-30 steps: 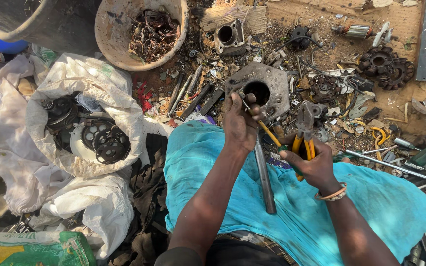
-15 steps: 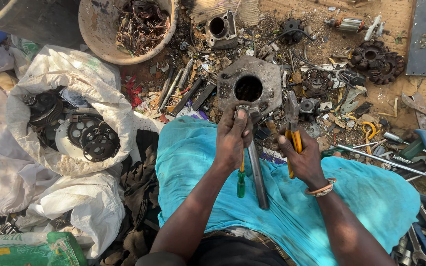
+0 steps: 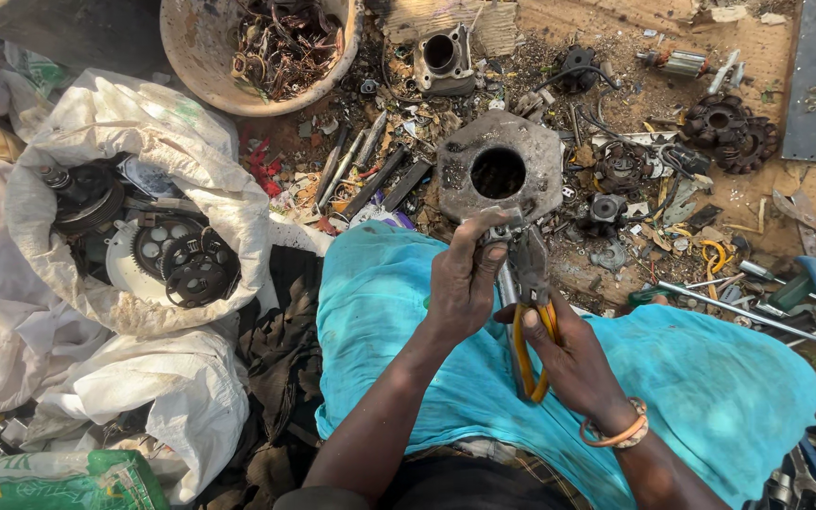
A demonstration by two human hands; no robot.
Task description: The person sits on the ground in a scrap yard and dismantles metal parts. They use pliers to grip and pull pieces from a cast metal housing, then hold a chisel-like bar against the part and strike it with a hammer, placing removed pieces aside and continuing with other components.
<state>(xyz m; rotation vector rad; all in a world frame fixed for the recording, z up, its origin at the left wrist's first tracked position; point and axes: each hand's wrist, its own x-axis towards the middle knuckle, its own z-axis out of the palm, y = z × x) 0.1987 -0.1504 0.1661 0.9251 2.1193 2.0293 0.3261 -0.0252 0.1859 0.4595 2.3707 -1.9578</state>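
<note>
Pliers (image 3: 528, 312) (1 pr, yellow handles) gripped by right hand (image 3: 573, 364); left hand (image 3: 465, 283) pinches 1 small metal part (image 3: 501, 229).

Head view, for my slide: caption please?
Left hand steadies small metal part; right hand grips yellow-handled pliers on turquoise cloth.

A flat grey metal housing (image 3: 501, 170) with a round hole lies on the littered ground. Just below it, the left hand (image 3: 463, 283) pinches a small metal part (image 3: 501, 229) in its fingers (image 3: 493, 253). Beside that, the right hand (image 3: 573, 364) grips yellow-handled pliers (image 3: 531, 312), nose toward the housing. Both hands sit over a turquoise cloth (image 3: 710, 397). Left of the housing, a white sack (image 3: 96, 142) holds dark gears; above-left stands a basin (image 3: 210, 57) of scrap.
</note>
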